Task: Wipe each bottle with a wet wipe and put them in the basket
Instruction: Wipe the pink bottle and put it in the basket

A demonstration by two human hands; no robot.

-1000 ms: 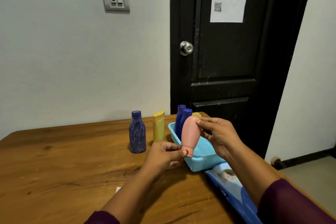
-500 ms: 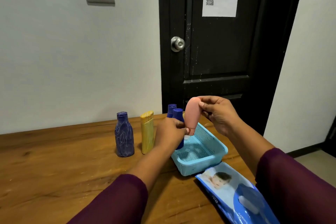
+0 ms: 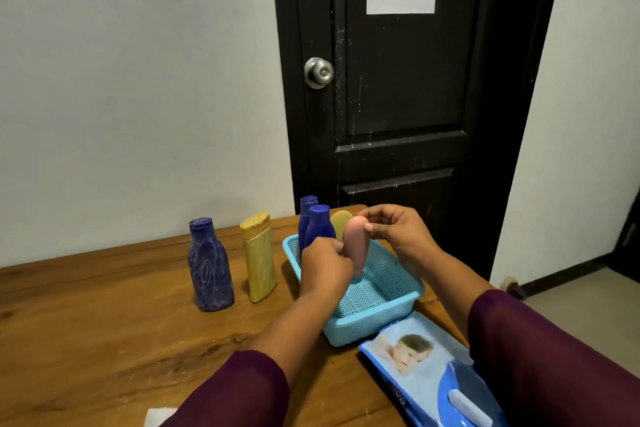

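Pink bottle (image 3: pixel 356 248) is upside down, cap end low, hanging just above the floor of the light blue basket (image 3: pixel 375 322). It is not set down yet. Right hand (image 3: pixel 398 236) pinches the upper, rounded end with thumb and fingertips. Left hand (image 3: pixel 325 265) is curled round the lower end near the cap. Cannot tell if it has a wipe, palm side hidden.

Two blue bottles (image 3: pixel 319 226) stand at the basket's 11 o'clock corner, seemingly inside, bases hidden. Something yellow (image 3: pixel 341 222) sits just behind the pink bottle, too covered to name. Outside on the wooden table (image 3: pixel 86 322), at the basket's 9 o'clock, stand a yellow bottle (image 3: pixel 258 258) and beyond it a scribbled blue bottle (image 3: pixel 209 269), both upright and not yet binned. Wet wipes pack (image 3: pixel 433 367) lies at the basket's 5 o'clock, touching or nearly so.

Risks:
- The fingertip pinch on a rounded, possibly damp end may slip, so the bottle drops hard or bounces out.
- Stood on its narrow cap, the bottle will likely topple.
- The left knuckles are close to the blue bottles, so a nudge on release could knock them over.
- The basket is light and near the table's 3 o'clock edge, so a push may slide it off.
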